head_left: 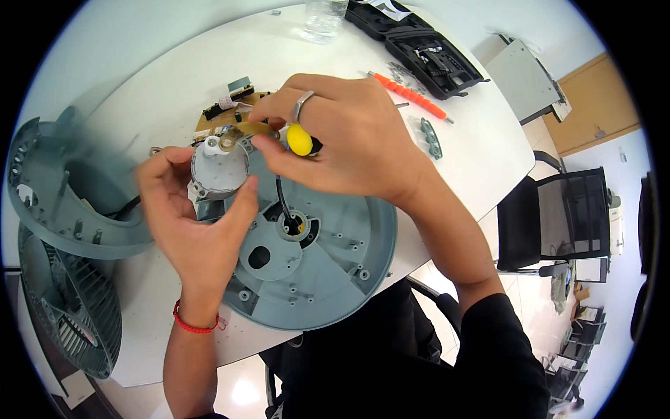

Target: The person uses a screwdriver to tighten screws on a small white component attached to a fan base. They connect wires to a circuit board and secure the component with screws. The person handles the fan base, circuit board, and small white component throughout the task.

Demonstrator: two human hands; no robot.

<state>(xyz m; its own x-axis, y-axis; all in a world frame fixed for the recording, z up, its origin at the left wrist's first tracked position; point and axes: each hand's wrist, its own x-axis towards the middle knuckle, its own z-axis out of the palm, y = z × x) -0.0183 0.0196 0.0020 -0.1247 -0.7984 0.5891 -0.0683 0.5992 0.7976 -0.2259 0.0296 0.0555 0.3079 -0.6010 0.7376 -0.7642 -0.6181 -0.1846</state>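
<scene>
My left hand [202,223] is closed round a small round metal-grey motor-like part [220,171], thumb and fingers at its sides. White round bosses [211,145] stand at its far edge. Over it, my right hand [342,133] is curled round a tool with a yellow-and-black handle [300,140]. A tan-amber piece [255,128] shows between my right fingers and the bosses; its kind and the tool's tip are unclear. Beneath both hands lies a large round grey plastic base [328,279], with a black cable [283,199] rising from its central hole.
A brown circuit board [209,124] lies beyond my left hand. Grey plastic housings [84,237] stack at the left. An orange-handled screwdriver [412,96], small grey part [430,138], open black tool case [440,63] and clear container [324,21] lie farther off. A black chair [558,220] stands right.
</scene>
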